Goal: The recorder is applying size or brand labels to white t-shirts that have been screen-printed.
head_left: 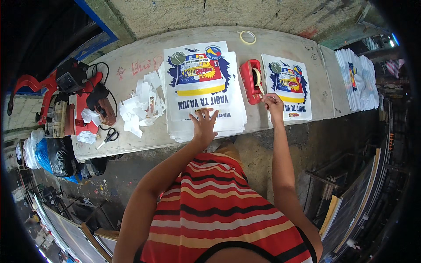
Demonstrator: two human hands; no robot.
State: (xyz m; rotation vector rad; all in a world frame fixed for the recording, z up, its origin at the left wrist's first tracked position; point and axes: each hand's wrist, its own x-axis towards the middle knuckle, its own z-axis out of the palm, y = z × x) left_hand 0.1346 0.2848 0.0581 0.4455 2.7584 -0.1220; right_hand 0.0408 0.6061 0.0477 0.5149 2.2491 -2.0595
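The left hand [204, 124] lies flat, fingers spread, on the near edge of the stack of printed bags [202, 90]; the right hand [272, 103] pinches tape by the red tape holder [251, 81]; best to press down firmly and pull the tape slowly.

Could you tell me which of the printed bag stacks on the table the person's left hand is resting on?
The left hand rests on the big middle stack of printed bags, left of the red tape dispenser; the others lie right of it.

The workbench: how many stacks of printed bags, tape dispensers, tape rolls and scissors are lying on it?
Stacks of printed bags: 3 (under the left hand at, beside the right hand at, far right)
Red tape dispenser: 1
Loose tape roll: 1
Scissors: 1
Total: 6
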